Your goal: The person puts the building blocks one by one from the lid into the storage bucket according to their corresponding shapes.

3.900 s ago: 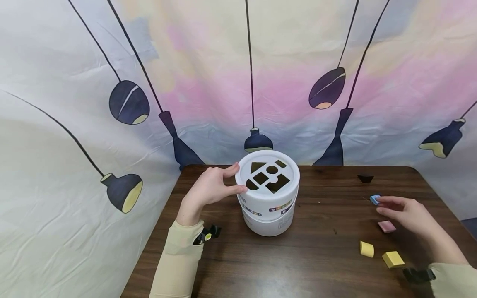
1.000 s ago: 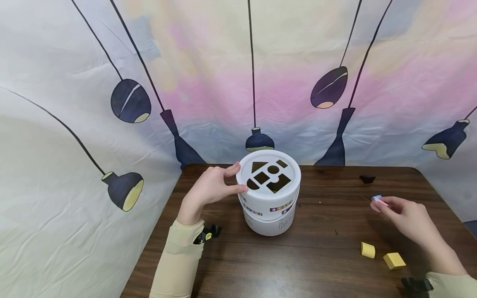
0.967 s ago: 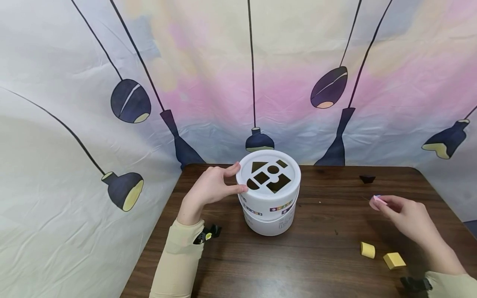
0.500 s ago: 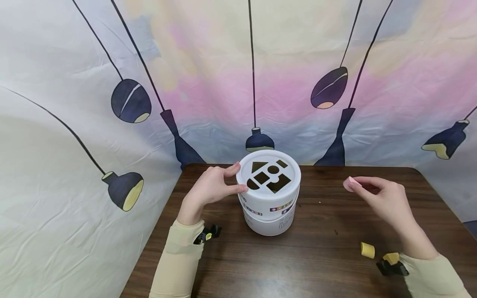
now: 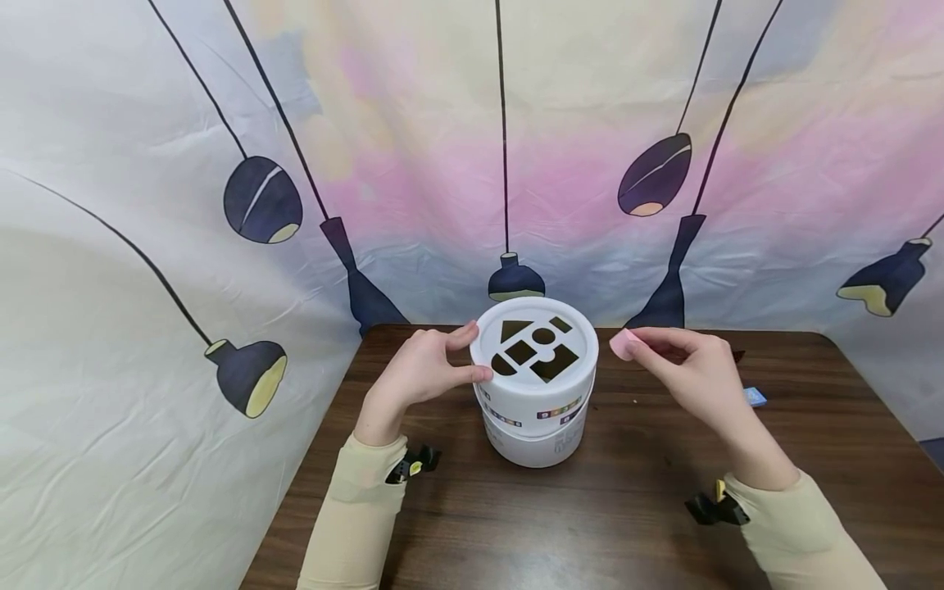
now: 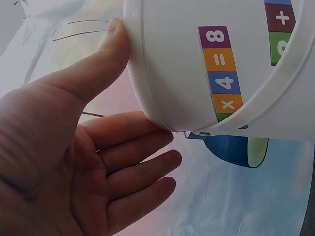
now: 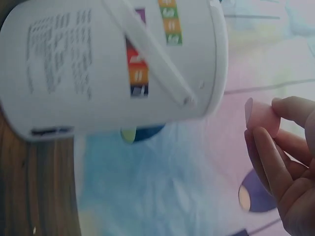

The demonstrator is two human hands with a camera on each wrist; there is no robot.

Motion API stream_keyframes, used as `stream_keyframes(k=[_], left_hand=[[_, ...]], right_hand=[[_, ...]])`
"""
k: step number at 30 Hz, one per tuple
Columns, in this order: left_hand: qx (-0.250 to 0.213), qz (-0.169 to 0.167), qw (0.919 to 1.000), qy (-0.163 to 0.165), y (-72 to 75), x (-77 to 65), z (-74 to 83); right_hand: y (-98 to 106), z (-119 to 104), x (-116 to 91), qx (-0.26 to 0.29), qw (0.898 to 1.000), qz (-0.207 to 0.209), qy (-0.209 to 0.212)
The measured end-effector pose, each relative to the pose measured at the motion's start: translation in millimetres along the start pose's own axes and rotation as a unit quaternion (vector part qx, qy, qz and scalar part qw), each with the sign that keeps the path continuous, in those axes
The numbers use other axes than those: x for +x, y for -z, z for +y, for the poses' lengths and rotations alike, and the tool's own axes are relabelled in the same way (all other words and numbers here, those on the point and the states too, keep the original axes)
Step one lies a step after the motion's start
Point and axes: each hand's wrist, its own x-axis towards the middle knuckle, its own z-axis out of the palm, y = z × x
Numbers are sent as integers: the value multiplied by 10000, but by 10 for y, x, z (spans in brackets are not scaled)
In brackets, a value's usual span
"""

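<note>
A white bucket (image 5: pixel 533 426) with shape-cut holes in its lid (image 5: pixel 527 381) stands upright on the table. My left hand (image 5: pixel 422 369) touches the left side of the lid's rim with thumb and index finger. In the left wrist view that hand's (image 6: pixel 83 152) other fingers stretch out loosely below the rim. Just right of the lid, my right hand (image 5: pixel 689 369) pinches a small pink block (image 5: pixel 623 344) between thumb and fingertips, apart from the bucket. The right wrist view shows a curved side on this pink block (image 7: pixel 263 118).
A blue block (image 5: pixel 755 397) lies right of my right hand, partly covered by it. A dark block (image 5: pixel 738 356) barely shows behind that hand. Some yellow (image 5: pixel 720 489) peeks out beside the right wrist. A patterned curtain (image 5: pixel 442 164) hangs behind the table (image 5: pixel 619 508).
My right hand picked up the pink block beside the blue one and carried it left, close to the bucket's lid. My left hand has stayed at the rim.
</note>
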Motion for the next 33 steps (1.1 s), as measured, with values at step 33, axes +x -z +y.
stream_keyframes(k=[33], left_hand=[[79, -1, 9996, -272, 21, -1, -7]], right_hand=[[-1201, -710, 240, -191, 9889, -643, 1324]])
